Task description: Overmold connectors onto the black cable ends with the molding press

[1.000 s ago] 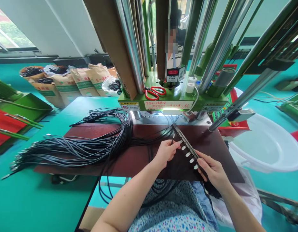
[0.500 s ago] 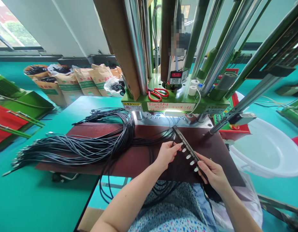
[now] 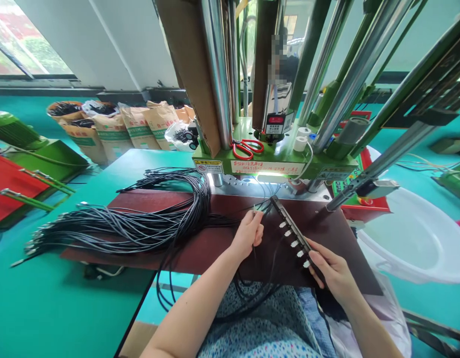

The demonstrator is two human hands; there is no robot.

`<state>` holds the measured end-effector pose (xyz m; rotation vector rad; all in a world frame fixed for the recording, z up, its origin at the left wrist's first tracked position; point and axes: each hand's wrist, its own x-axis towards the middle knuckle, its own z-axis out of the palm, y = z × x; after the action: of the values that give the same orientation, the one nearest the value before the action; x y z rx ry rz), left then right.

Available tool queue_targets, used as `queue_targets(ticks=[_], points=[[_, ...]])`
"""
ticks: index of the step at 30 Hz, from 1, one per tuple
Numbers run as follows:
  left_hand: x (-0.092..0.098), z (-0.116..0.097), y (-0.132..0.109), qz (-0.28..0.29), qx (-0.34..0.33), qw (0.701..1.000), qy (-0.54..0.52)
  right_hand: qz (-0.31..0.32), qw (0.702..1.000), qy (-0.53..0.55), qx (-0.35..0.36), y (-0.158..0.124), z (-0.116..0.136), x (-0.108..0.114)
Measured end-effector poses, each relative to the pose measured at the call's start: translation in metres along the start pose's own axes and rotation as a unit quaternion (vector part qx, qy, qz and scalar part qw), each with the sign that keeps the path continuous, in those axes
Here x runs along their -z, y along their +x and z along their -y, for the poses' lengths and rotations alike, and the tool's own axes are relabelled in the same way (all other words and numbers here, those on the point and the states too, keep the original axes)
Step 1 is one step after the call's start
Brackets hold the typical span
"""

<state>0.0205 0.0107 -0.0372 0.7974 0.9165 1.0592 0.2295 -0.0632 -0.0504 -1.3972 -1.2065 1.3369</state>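
My right hand (image 3: 330,266) grips the near end of a long dark bar (image 3: 291,226) that slants across the brown board. Several white connectors (image 3: 294,244) stick out along its left side. My left hand (image 3: 248,231) is closed on a black cable, whose pale tip (image 3: 254,207) shows above the fingers. That hand is apart from the bar, to its left. A thick bundle of black cables (image 3: 140,231) curves over the board's left part, and loose loops hang over its front edge toward my lap.
A green press (image 3: 274,169) with upright steel rods stands directly behind the board (image 3: 222,248). Red-handled scissors (image 3: 248,148) lie on its ledge. To the right is a large white tub (image 3: 412,233). Paper sacks (image 3: 118,127) line the back left.
My left hand has moved left, away from the bar, with a cable end in its fingers. The right hand still holds the bar in nearly the same place. The view has shifted slightly.
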Motion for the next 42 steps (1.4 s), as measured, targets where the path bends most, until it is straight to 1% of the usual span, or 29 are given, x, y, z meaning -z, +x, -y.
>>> queue_targets(ticks=[2, 4, 7, 12, 15, 17, 22, 24, 27, 31, 35, 38, 40, 41, 42], points=[[0.001, 0.000, -0.003, 0.039, 0.008, 0.999, 0.029, 0.005, 1.000, -0.002, -0.005, 0.000, 0.000, 0.000], [-0.001, 0.000, -0.005, 0.055, 0.000, 0.995, 0.081, 0.012, 1.000, -0.007, -0.010, 0.000, 0.000, 0.000], [-0.005, 0.003, -0.005, 0.053, -0.002, 0.987, 0.153, 0.021, 1.000, -0.011, -0.010, 0.001, 0.000, 0.000], [-0.007, 0.008, -0.001, 0.028, -0.010, 0.973, 0.229, 0.035, 0.999, -0.027, -0.014, 0.002, -0.005, 0.004], [-0.007, 0.009, -0.001, 0.020, -0.018, 0.971, 0.237, 0.044, 0.998, -0.040, -0.014, 0.002, -0.004, 0.004], [-0.006, 0.008, -0.001, 0.017, -0.011, 0.974, 0.226, 0.051, 0.997, -0.059, -0.006, 0.001, -0.002, 0.003], [-0.002, 0.004, -0.003, 0.017, 0.033, 0.978, 0.207, 0.083, 0.980, -0.172, 0.052, 0.000, 0.004, 0.000], [-0.001, 0.003, -0.003, 0.017, 0.035, 0.977, 0.211, 0.095, 0.973, -0.198, 0.066, 0.001, 0.003, 0.000], [-0.002, 0.004, -0.002, 0.020, 0.019, 0.974, 0.223, 0.097, 0.976, -0.186, 0.052, 0.002, 0.002, -0.001], [-0.004, 0.003, -0.002, 0.041, 0.002, 0.969, 0.244, 0.048, 0.990, -0.135, 0.003, -0.002, 0.005, 0.000], [0.004, 0.002, -0.007, 0.083, -0.010, 0.955, 0.286, 0.006, 0.994, -0.098, -0.046, -0.006, 0.009, 0.013], [0.014, -0.004, -0.011, 0.077, -0.052, 0.944, 0.318, -0.012, 0.991, -0.116, -0.060, -0.001, 0.009, 0.031], [0.020, -0.011, -0.012, 0.071, -0.079, 0.941, 0.321, -0.005, 0.984, -0.168, -0.058, 0.006, 0.010, 0.043], [0.022, -0.015, -0.012, 0.066, -0.090, 0.942, 0.318, 0.002, 0.976, -0.214, -0.046, 0.011, 0.011, 0.047], [0.024, -0.019, -0.011, 0.056, -0.101, 0.942, 0.316, 0.012, 0.961, -0.277, -0.022, 0.016, 0.013, 0.051]])
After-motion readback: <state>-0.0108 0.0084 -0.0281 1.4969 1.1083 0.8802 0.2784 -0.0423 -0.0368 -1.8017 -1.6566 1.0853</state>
